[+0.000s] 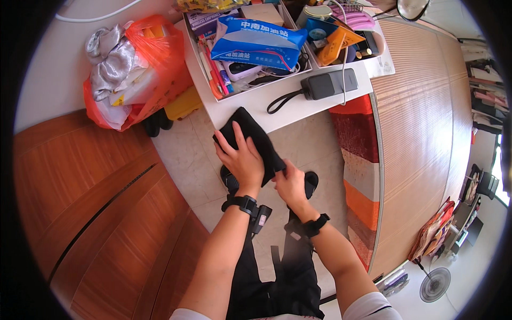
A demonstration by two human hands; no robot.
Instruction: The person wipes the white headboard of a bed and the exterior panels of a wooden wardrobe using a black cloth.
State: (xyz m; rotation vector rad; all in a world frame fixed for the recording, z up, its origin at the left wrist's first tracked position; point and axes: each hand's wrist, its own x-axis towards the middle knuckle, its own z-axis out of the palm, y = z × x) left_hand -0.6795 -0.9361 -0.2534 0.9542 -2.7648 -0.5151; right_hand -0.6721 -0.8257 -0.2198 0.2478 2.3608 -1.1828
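A folded black cloth item (pixel 250 126), perhaps a pouch, is tilted between my two hands in front of the white table (pixel 276 120). Its upper end overlaps the table's front left corner. My left hand (pixel 242 158) lies over its left side, back of the hand up and fingers spread. What the left hand's undersides do is hidden. My right hand (pixel 290 182) pinches the lower right corner between thumb and fingers. Black straps with a small device are around both wrists.
A white box (pixel 204 80) holds pens and a blue tissue packet (pixel 260 42). Near the table's front edge lies a grey power bank (pixel 330 84) with a loop strap. A red plastic bag (pixel 168 76) hangs left, above a wooden cabinet (pixel 100 216). At right is a mat-covered bed (pixel 416 120).
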